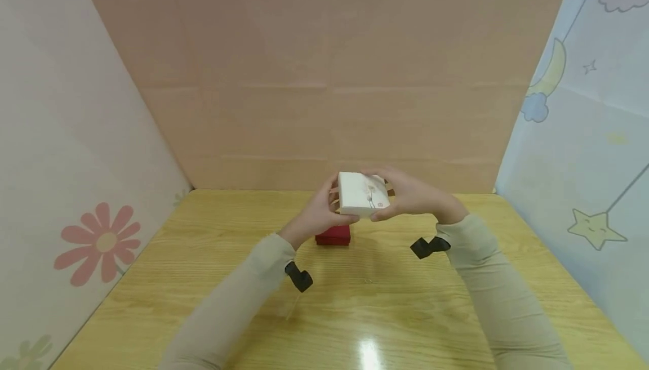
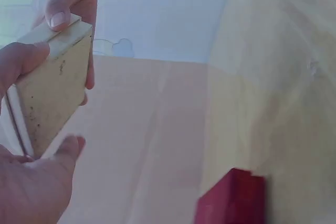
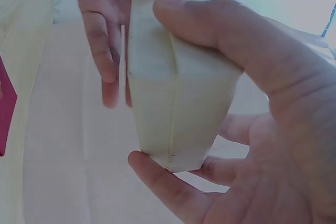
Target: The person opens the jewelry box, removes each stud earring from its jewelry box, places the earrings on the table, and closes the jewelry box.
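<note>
Both hands hold a flat white box point(image 1: 355, 192) up above the table, its top printed with a flower drawing and a small red mark. My left hand point(image 1: 321, 206) grips its left side, thumb on the near edge. Round the right side curls my right hand point(image 1: 413, 192), its thumb at the near corner and fingers on the far side. A seam between two layers runs along the side of the box point(image 3: 176, 77) in the right wrist view. Small dark specks mark its broad face point(image 2: 60, 87) in the left wrist view.
A dark red box point(image 1: 333, 236) rests on the wooden table point(image 1: 365, 308) below and behind the left hand. A plain paper wall point(image 1: 324, 88) stands at the back, with printed walls to the left and right. Both wrists wear black mounts point(image 1: 299, 277).
</note>
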{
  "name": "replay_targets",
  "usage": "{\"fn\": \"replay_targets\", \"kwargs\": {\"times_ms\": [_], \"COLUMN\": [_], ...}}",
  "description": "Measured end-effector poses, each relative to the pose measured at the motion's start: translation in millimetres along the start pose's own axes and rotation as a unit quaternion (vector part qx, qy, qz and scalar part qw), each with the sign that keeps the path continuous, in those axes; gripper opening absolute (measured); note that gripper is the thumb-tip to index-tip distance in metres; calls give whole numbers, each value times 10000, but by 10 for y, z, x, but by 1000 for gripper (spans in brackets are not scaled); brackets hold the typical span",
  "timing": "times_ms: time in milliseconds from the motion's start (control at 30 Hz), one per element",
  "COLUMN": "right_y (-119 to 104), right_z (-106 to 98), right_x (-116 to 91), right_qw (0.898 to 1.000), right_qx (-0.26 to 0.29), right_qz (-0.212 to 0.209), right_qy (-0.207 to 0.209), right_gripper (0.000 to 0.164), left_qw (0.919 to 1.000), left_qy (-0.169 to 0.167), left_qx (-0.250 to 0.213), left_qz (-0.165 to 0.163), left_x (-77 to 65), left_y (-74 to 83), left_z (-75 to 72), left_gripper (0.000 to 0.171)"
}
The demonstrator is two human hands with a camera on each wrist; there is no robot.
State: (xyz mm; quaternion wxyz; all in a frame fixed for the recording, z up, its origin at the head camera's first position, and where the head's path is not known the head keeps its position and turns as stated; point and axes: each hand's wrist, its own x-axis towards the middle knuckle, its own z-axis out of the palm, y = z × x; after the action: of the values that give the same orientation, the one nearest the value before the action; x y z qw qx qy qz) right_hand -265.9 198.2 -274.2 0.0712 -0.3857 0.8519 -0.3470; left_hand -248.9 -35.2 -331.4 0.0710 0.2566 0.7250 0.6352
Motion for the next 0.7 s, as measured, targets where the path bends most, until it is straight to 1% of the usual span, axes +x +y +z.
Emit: {"fn": "replay_targets", "kwargs": {"times_ms": [67,133,233,333,467,600,700], "right_y": [0,18,64,123,199,224,206], "right_z": [37,79,139,192,245,277,283], "right_x": [-11,-29,-63,-99,-126,-128,-118], "right_qw": [10000,9999,9995,9991,9986,9982,9980], "right_qx": [-33,-43,-81,-53,-2,38,-58], "right_qz": [36,53,160,271,346,376,378], "right_qy": [-82,-159,-248,-327,-407,-463,-500], "right_gripper": [92,92,93,93,93,92,93], "left_qw": [9987,9961,9929,9907,9883,9863,9856], "left_qy": [-109,-185,-183,-150,-83,-67,-84], "left_qx": [-502,-865,-1173,-1305,-1422,-1548,-1596], "left_qz": [3,-15,-118,-343,-548,-573,-557], "left_x": [-36,-69,-119,-157,-199,-211,-212], "left_y": [-80,-179,-313,-415,-476,-508,-525], "left_z": [23,52,105,156,207,242,258], "left_gripper": [99,97,95,92,89,87,86]}}
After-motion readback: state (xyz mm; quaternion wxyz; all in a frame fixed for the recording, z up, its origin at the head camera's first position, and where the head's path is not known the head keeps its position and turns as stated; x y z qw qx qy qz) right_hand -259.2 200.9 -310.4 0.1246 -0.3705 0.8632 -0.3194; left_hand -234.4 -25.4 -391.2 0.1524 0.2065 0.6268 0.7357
